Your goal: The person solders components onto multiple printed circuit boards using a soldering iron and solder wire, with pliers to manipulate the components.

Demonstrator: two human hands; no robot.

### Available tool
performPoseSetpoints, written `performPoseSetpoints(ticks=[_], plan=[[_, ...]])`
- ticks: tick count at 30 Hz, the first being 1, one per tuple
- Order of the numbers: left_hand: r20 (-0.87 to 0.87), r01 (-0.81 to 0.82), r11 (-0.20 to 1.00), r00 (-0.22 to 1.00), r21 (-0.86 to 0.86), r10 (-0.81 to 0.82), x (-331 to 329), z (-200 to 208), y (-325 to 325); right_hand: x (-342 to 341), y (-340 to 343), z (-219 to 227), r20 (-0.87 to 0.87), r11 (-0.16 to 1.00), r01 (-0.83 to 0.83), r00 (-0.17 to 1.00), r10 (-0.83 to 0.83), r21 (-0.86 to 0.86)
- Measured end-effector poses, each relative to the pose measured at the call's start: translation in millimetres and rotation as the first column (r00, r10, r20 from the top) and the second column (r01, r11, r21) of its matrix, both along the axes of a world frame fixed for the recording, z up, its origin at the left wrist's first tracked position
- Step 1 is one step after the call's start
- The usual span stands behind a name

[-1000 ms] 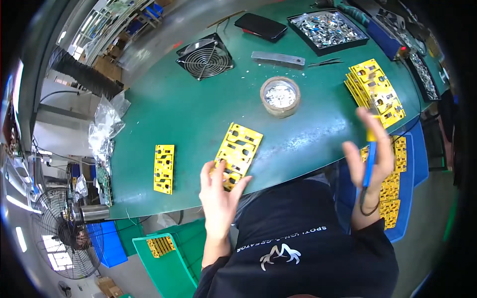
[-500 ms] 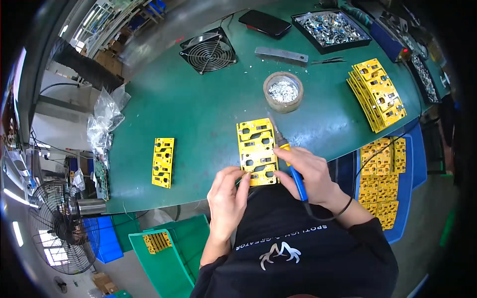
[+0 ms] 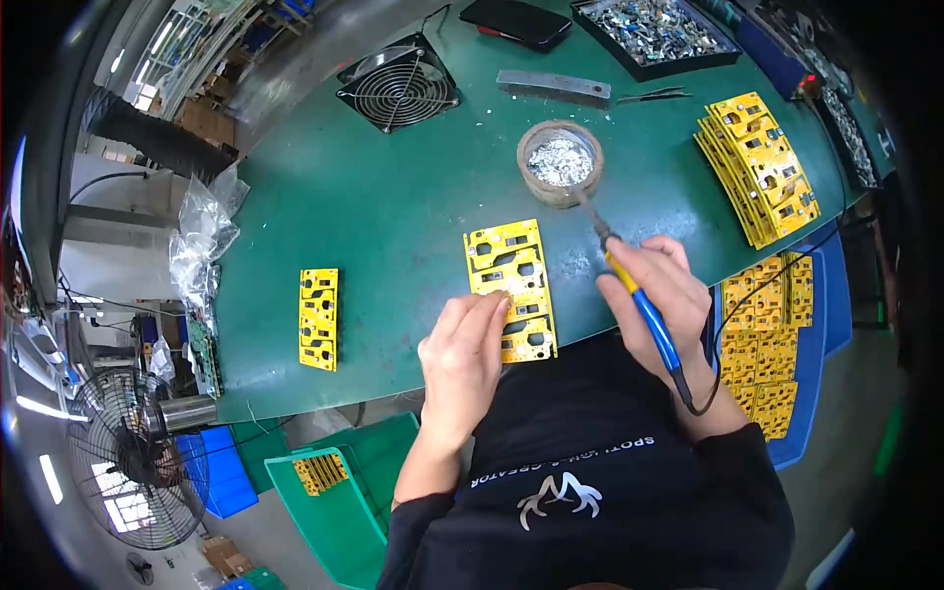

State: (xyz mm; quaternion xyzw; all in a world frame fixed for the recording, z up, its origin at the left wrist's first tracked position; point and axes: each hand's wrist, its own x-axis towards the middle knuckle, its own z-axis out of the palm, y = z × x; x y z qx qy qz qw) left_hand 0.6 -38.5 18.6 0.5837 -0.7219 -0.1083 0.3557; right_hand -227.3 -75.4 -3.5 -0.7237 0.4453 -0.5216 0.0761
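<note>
In my right hand [image 3: 664,295] is a soldering iron [image 3: 654,329] with a blue and yellow handle, its fingers closed round the grip. The iron's tip reaches the near rim of a round, tan-walled pot [image 3: 543,189] holding silvery bits. A yellow circuit board [image 3: 526,267] with dark cutouts lies on the green table in front of me. My left hand [image 3: 462,349] is over its left side, thumb and fingers pinched together above the board; whatever they hold, if anything, is hidden. A narrower yellow board [image 3: 319,320] lies farther left.
Stacked yellow boards [image 3: 757,172] stand at right, above a blue bin [image 3: 801,393] of more boards. Farther back are a black fan [image 3: 398,87], a metal bar [image 3: 553,87], tweezers [image 3: 654,95] and a tray of small parts [image 3: 644,69]. A green bin [image 3: 379,462] sits below the left edge.
My right hand has lifted the soldering iron off the board and moved it right and up to the pot. My left hand has shifted from the board's lower edge onto its middle, fingertips now together.
</note>
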Motion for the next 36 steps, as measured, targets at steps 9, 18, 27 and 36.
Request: performPoseSetpoints(ticks=[9, 18, 27, 36], plan=[[0.101, -0.001, 0.998, 0.995, -0.055, 0.007, -10.7, -8.2, -1.3, 14.9, 24.6, -1.0, 0.124, 0.955, -0.292, 0.951, 0.283, 0.056], [0.117, -0.021, 0.998, 0.993, -0.063, 0.029, -13.7, -6.2, -1.7, 20.4, 22.9, -1.1, 0.138, 0.960, -0.278, 0.952, 0.273, 0.022], [0.121, -0.010, 0.999, 0.993, -0.031, 0.014, -12.6, -3.3, -4.6, 22.7, 24.3, -4.3, 0.120, 0.956, -0.292, 0.950, 0.287, 0.020], [0.288, -0.064, 0.984, 0.958, 0.166, 0.013, -13.8, 9.6, 3.8, 27.8, 27.5, -6.2, 0.135, 0.962, -0.272, 0.953, 0.271, -0.007]])
